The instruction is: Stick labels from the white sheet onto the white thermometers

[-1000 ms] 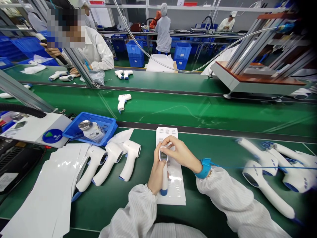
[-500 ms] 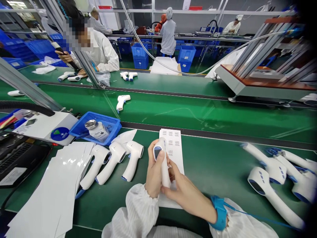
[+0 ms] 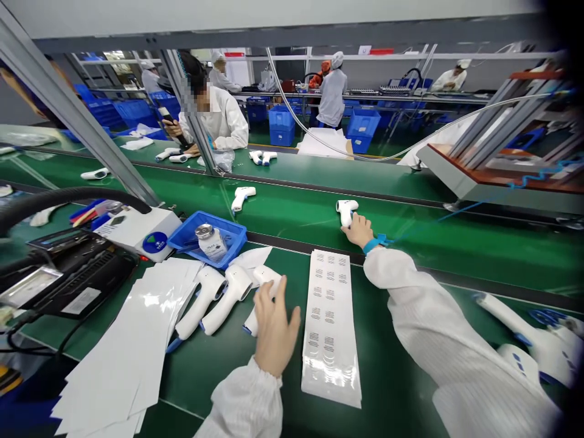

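White plastic gun-shaped gadget (image 3: 347, 208) was on the bright green shiny strip (image 3: 292, 219), at 12 o'clock from the long white sheet with small black print (image 3: 337, 304). The right hand (image 3: 359, 231), with a blue band (image 3: 375, 243) on its wrist, had its fingers at the bottom of the gadget's handle. It was too small to tell if they were pinching it.

At 9 o'clock from the sheet, the left hand (image 3: 275, 331) had its fingers spread and hid part of another white gadget with a blue end (image 3: 263, 274). You could not tell if they touched. Two more white gadgets (image 3: 233, 292) lay just beside that one, on the dark green surface (image 3: 387, 365). A blue plastic tray (image 3: 185, 243) sat at 10 o'clock, with a silver-topped white bottle (image 3: 212, 244) inside. A pile of shiny white paper (image 3: 132, 334) lay at 9 o'clock, farther out than the left hand.
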The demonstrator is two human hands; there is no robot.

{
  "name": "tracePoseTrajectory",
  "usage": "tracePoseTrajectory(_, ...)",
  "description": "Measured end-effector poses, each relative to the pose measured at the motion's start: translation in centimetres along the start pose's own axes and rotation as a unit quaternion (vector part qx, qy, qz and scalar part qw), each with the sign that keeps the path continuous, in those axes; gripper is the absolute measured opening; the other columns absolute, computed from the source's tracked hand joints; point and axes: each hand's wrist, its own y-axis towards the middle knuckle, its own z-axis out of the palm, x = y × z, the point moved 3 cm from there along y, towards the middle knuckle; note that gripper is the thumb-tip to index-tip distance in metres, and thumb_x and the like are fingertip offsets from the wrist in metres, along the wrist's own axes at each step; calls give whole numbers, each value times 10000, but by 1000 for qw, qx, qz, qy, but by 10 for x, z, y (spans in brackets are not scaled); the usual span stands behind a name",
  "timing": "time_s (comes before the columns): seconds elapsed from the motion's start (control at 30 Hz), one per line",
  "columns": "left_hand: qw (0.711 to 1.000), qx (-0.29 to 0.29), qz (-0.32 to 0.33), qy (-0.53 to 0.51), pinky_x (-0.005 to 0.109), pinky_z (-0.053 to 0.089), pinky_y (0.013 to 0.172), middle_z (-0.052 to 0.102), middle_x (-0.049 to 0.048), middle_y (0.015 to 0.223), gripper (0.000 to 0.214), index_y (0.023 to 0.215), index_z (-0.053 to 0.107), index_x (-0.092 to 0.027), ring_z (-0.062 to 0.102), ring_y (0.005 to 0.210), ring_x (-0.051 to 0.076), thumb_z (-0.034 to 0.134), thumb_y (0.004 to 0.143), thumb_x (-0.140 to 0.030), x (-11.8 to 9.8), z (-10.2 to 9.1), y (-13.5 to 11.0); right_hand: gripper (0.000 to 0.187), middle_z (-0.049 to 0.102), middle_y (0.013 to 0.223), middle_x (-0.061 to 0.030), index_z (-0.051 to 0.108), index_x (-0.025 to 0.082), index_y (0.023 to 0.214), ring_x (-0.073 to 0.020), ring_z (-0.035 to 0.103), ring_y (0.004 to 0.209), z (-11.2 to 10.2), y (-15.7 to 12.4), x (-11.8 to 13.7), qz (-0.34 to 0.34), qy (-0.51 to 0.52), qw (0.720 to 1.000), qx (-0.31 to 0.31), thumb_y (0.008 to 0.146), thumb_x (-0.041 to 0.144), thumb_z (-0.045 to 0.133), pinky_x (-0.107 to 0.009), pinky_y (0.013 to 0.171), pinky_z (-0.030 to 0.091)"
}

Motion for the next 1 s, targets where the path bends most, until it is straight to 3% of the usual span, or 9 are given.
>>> tracePoseTrajectory(0.13,997,-32,-11,68,559,310,1067,403,157,1312,524,1414,364,-189,325,1309,333,457,915,-317,13,-18,5,462,396,1399,-227,477,96,1277,-373,328,1311,-4,-44,-17,-59,-11,998,-29,856,281,514,-515,1022,348)
tracePoseTrajectory(0.27,995,-18,14,93,552,323,1061,435,175,1313,560,1401,381,-154,334,1301,345,449,912,-419,19,-17,4,469,395,1391,-215,476,113,1296,-345,319,1323,-42,-134,-79,-51,-74,990,-112,885,340,488,-503,1070,315)
tracePoseTrajectory(0.4,992,-3,46,116,582,287,1072,476,178,1264,609,1387,406,-151,364,1284,366,462,883,-487,25,-9,8,549,450,1289,-305,443,-1,1298,-412,392,1247,-96,-255,-176,140,-214,943,-211,851,317,478,-557,999,350)
tracePoseTrajectory(0.5,993,11,45,112,591,281,1071,479,184,1274,614,1385,413,-148,364,1284,371,455,883,-499,19,-5,11,530,544,1138,-300,525,12,1217,-438,501,1105,-112,-329,-226,299,-240,915,-127,825,369,502,-552,873,424)
tracePoseTrajectory(0.57,995,25,41,89,585,302,1063,469,180,1310,600,1382,414,-162,349,1299,364,457,884,-495,9,-2,11,455,589,1035,-241,579,84,1146,-406,553,1008,-107,-351,-231,323,-208,921,-67,824,395,499,-517,812,451)
tracePoseTrajectory(0.67,997,71,8,29,564,382,1012,440,160,1368,594,1393,394,-210,319,1330,354,486,879,-494,-5,10,5,376,589,957,-164,588,137,1069,-321,586,889,-88,-344,-194,302,-101,944,-85,824,406,493,-435,775,462)
tracePoseTrajectory(0.77,984,148,-42,-94,525,408,1007,419,141,1391,633,1425,338,-256,347,1333,333,534,869,-484,-16,30,-5,355,554,756,-40,542,168,1057,-208,548,664,-58,-318,-120,260,165,949,-74,842,445,490,-330,637,443)
tracePoseTrajectory(0.87,937,236,-48,-253,482,351,1081,471,130,1333,812,1494,157,-274,428,1303,283,619,843,-423,-35,47,-15,347,420,584,60,519,193,1036,-120,387,483,-28,-302,-35,189,459,866,62,883,501,471,-245,470,320)
tracePoseTrajectory(1.0,883,235,-70,-401,420,466,984,537,73,1261,918,1497,9,-380,605,1103,219,653,845,-337,-63,45,-18,468,461,673,47,506,224,1224,-95,407,547,-18,-304,43,112,582,786,175,876,534,545,-232,516,363)
